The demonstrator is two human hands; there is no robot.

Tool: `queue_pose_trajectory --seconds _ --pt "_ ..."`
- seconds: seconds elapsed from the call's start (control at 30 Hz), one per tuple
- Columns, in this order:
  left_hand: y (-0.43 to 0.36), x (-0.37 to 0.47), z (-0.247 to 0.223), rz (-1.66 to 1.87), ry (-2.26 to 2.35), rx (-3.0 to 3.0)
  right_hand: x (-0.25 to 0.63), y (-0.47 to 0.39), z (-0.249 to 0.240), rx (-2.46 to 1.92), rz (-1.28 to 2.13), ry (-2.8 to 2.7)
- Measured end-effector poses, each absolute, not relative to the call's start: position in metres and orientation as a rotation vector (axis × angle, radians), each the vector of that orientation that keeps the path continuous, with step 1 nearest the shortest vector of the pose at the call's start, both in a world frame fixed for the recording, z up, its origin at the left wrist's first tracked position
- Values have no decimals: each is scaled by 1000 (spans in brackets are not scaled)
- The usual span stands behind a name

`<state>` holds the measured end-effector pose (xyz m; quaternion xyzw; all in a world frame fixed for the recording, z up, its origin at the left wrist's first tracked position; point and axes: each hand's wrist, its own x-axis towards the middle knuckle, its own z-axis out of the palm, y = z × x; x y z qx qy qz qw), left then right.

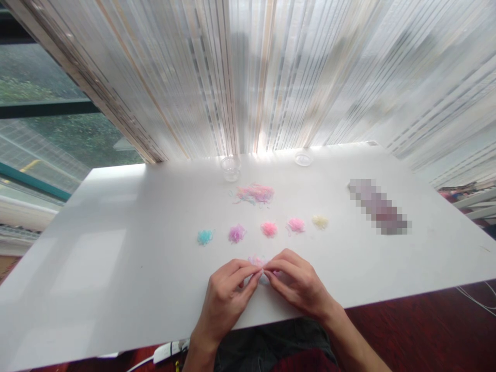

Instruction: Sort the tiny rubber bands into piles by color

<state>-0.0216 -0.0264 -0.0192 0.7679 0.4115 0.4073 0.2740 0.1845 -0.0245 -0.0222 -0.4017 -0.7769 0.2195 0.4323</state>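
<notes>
My left hand (232, 289) and my right hand (297, 281) meet tip to tip near the table's front edge, thumb and forefinger pinched on each. Whatever lies between the fingertips is too small to make out. Just behind and beneath them is a small mixed pile of pastel elastic bands (256, 260), partly hidden by my fingers. Beyond it, sorted heaps of bands form a row: teal (204, 237), purple (236, 234), coral pink (268, 229), light pink (296, 225) and pale yellow (320, 222). A larger multicoloured heap of bands (256, 194) lies farther back.
At the back of the white table (155, 279) stand a clear plastic cup (231, 169) and a clear round lid (303, 159). A blurred-out long object (377, 206) lies on the right. A striped curtain (248, 77) hangs behind, with a window at left. A white power strip (167, 352) sits below the front edge.
</notes>
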Motion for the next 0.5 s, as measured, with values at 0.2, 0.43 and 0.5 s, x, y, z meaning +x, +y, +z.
queue_pose_trajectory --seconds 0.2,0.43,0.5 --pt "-26 -23 -23 1083 1117 2077 184 -25 -22 -1012 537 -1928" --pt "-24 -23 -25 1112 1129 2129 184 -24 -20 -1028 554 -1928" --pt "-25 -24 -25 1106 1148 2121 184 -24 -20 -1032 553 -1918"
